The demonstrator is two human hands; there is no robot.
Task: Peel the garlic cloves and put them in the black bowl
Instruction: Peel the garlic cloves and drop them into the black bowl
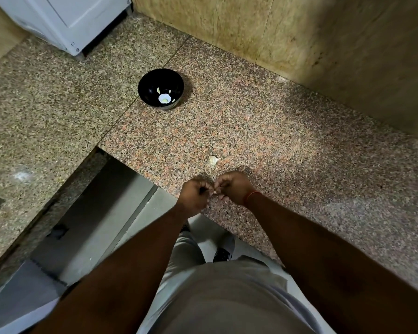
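Garlic clove [213,192] is pinched between left hand [195,194] and right hand [234,188] over the counter edge [251,131]; it is almost wholly hidden by the curled fingers, so how much skin remains cannot be told. Black bowl [145,80], well apart, already holds pale pieces. One garlic piece [213,160] lies near the hands, apparently unpeeled.

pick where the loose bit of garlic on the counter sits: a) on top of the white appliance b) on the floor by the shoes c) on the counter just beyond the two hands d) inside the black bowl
c: the pale garlic piece lies on the granite counter just past the left hand and right hand, well short of the black bowl.
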